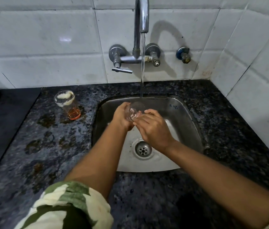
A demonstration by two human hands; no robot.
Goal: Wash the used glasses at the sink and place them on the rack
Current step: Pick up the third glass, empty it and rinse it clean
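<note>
A clear glass point(133, 112) lies tilted between my two hands over the steel sink point(182, 116), just below the stream of water from the tap point(141, 19). My left hand point(122, 119) wraps around its left side. My right hand point(153, 128) touches it from the right with fingers on its base end. A second used glass point(67, 104), with white foam on its rim and an orange pattern at its base, stands upright on the counter left of the sink. No rack is in view.
Dark speckled granite counter point(51, 146) surrounds the sink, with wet patches on the left. A black slab point(1, 123) lies at the far left. The tap lever point(122, 70) and a wall valve point(184, 55) stick out from the white tiled wall.
</note>
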